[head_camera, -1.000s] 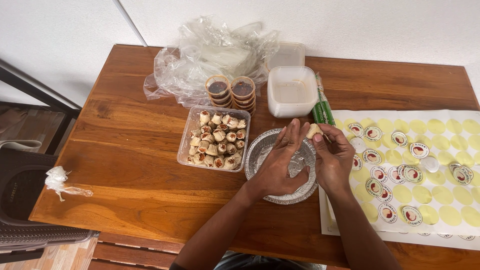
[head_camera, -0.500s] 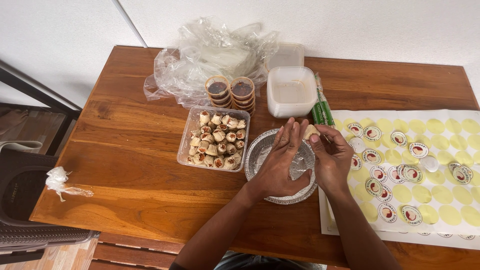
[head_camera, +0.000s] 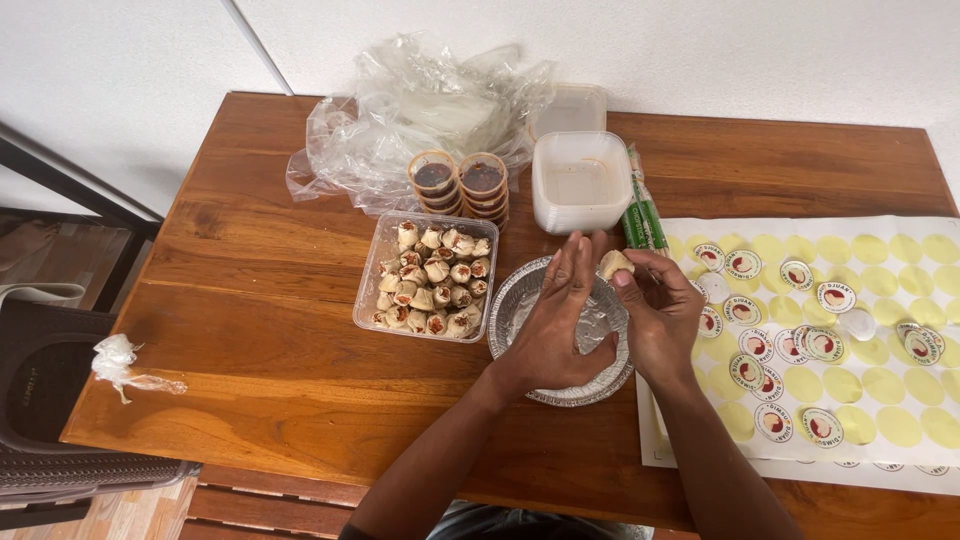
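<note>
- Dumpling (head_camera: 613, 264), a small pale piece, sits pinched in the right hand's (head_camera: 660, 318) fingertips, just above the far rim of the round foil tray (head_camera: 520, 300)
- Left hand (head_camera: 560, 325) lies flat over the foil tray, fingers stretched out and together, gripping nothing; its fingertips reach up just beside the dumpling
- Clear plastic box of dumplings (head_camera: 430, 278) stands touching the foil tray's left side on the tabletop (head_camera: 260, 290)
- Sticker sheet (head_camera: 850, 340) lies under the right hand's wrist, to the right
- Sauce cups (head_camera: 460, 182) and an empty plastic container (head_camera: 580, 180) stand farther back
</note>
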